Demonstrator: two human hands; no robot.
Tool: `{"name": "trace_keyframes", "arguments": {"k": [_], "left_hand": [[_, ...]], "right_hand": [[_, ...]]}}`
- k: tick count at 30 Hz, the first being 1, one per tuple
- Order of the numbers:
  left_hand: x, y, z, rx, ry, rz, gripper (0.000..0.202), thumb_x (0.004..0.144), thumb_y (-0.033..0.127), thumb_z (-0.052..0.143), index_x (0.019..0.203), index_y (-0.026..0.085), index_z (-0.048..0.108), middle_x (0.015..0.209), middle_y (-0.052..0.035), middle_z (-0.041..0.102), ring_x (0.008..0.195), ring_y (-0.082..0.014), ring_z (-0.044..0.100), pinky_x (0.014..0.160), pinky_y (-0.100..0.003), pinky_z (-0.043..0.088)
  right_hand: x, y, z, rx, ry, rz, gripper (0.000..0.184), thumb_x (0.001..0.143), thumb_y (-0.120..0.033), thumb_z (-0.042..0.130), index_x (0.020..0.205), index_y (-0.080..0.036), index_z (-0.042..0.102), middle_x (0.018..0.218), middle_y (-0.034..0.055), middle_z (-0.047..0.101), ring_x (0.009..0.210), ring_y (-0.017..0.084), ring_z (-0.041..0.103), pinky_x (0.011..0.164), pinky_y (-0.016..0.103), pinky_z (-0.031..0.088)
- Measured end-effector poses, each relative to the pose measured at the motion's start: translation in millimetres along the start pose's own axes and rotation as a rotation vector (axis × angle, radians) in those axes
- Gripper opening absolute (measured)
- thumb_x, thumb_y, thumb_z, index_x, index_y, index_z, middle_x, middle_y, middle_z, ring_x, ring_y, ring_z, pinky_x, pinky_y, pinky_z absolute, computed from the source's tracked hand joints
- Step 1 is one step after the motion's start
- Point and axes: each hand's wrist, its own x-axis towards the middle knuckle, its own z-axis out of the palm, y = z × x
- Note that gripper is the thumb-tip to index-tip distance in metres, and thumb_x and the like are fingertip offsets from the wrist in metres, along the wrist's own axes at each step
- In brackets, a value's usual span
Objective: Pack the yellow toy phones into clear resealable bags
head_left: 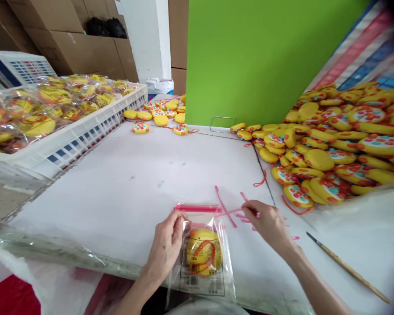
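A clear plastic bag (228,262) with a pink band along its top lies at the table's front edge. Inside it is a round yellow toy (197,243) with a looped red cord. My left hand (167,238) pinches the bag's upper left side between thumb and fingers. To the right of the bag, my right hand (265,221) is closed on one end of a thin pink strip (231,212), whose other end reaches the bag's upper right edge. More pink strips, among them a crossing one (222,201), lie on the white tabletop around my right fingers.
Loose yellow toys (318,159) are heaped at the right, with several more (159,119) at the back. A white crate (95,118) of bagged toys stands left. A green panel (249,61) rises behind; a wooden-handled blade (348,267) lies right.
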Motion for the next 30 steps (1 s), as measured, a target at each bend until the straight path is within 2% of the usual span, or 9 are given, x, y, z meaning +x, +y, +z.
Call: {"name": "trace_keyframes", "arguments": {"k": [5, 9, 11, 13, 16, 19, 22, 26, 30], "left_hand": [[7, -1, -5.3, -0.162, -0.042, -0.083, 0.024, 0.087, 0.041, 0.044, 0.084, 0.019, 0.051, 0.074, -0.0026, 0.065, 0.068, -0.0157, 0.062, 0.066, -0.025, 0.05], [9, -3, -7.0, -0.166, -0.066, -0.104, 0.022, 0.087, 0.04, 0.046, 0.087, 0.018, 0.053, 0.078, -0.003, 0.066, 0.073, -0.0157, 0.061, 0.07, -0.026, 0.048], [9, -4, -7.7, -0.19, -0.074, -0.127, 0.02, 0.086, 0.038, 0.047, 0.088, 0.018, 0.052, 0.077, -0.0017, 0.065, 0.072, -0.0148, 0.06, 0.07, -0.025, 0.047], [9, -3, -8.4, -0.215, -0.074, -0.134, 0.019, 0.086, 0.036, 0.048, 0.087, 0.018, 0.053, 0.077, -0.001, 0.065, 0.073, -0.0141, 0.06, 0.071, -0.024, 0.047], [9, -2, -9.2, -0.227, -0.082, -0.133, 0.017, 0.087, 0.035, 0.049, 0.086, 0.018, 0.054, 0.083, -0.0014, 0.067, 0.08, -0.0147, 0.062, 0.076, -0.024, 0.046], [8, -1, -9.5, -0.201, -0.088, -0.116, 0.017, 0.087, 0.034, 0.049, 0.086, 0.019, 0.055, 0.085, -0.0014, 0.069, 0.082, -0.015, 0.062, 0.079, -0.025, 0.045], [7, -1, -9.7, -0.212, -0.091, -0.11, 0.016, 0.087, 0.035, 0.049, 0.086, 0.019, 0.054, 0.084, -0.0018, 0.07, 0.082, -0.0156, 0.063, 0.077, -0.026, 0.045], [6, -2, -11.7, -0.277, -0.123, -0.114, 0.018, 0.086, 0.037, 0.051, 0.086, 0.019, 0.053, 0.088, -0.0041, 0.07, 0.085, -0.0179, 0.063, 0.08, -0.029, 0.048], [4, -10, -16.4, -0.271, -0.088, -0.158, 0.023, 0.083, 0.041, 0.052, 0.09, 0.019, 0.054, 0.085, -0.0048, 0.069, 0.083, -0.0199, 0.064, 0.079, -0.032, 0.05]], "right_hand": [[-19, 92, -32, -0.401, -0.027, 0.309, 0.025, 0.081, -0.04, 0.047, 0.078, -0.024, 0.066, 0.075, 0.0068, 0.068, 0.068, 0.027, 0.062, 0.054, 0.033, 0.04], [-35, 105, -51, -0.106, -0.391, 0.221, 0.03, 0.079, -0.048, 0.053, 0.088, -0.024, 0.069, 0.065, 0.004, 0.064, 0.061, 0.022, 0.059, 0.052, 0.03, 0.04], [-37, 98, -56, 0.092, -0.479, 0.119, 0.037, 0.078, -0.044, 0.055, 0.107, -0.022, 0.065, 0.069, 0.0038, 0.066, 0.057, 0.019, 0.057, 0.051, 0.028, 0.042], [-34, 82, -56, 0.073, -0.3, 0.081, 0.039, 0.078, -0.039, 0.053, 0.111, -0.02, 0.062, 0.083, 0.0074, 0.068, 0.064, 0.02, 0.059, 0.055, 0.03, 0.044], [-23, 42, -45, 0.039, -0.06, 0.065, 0.026, 0.079, -0.035, 0.049, 0.091, -0.02, 0.068, 0.084, 0.0069, 0.068, 0.071, 0.02, 0.06, 0.062, 0.031, 0.044], [-7, -3, -20, 0.246, -0.264, 0.003, 0.02, 0.081, -0.035, 0.053, 0.075, -0.021, 0.066, 0.066, -0.0002, 0.064, 0.059, 0.014, 0.054, 0.057, 0.026, 0.04], [12, -31, 13, 0.504, -0.392, -0.031, 0.014, 0.074, -0.031, 0.063, 0.079, -0.02, 0.068, 0.07, -0.0007, 0.064, 0.062, 0.013, 0.053, 0.056, 0.025, 0.038], [29, -37, 48, 0.76, -0.509, -0.016, 0.017, 0.068, -0.031, 0.066, 0.074, -0.016, 0.066, 0.061, -0.0012, 0.058, 0.056, 0.012, 0.049, 0.05, 0.023, 0.036], [28, -28, 54, 0.864, -0.504, -0.031, 0.014, 0.069, -0.029, 0.061, 0.069, -0.015, 0.059, 0.057, -0.0033, 0.051, 0.053, 0.009, 0.045, 0.051, 0.022, 0.035]]}}
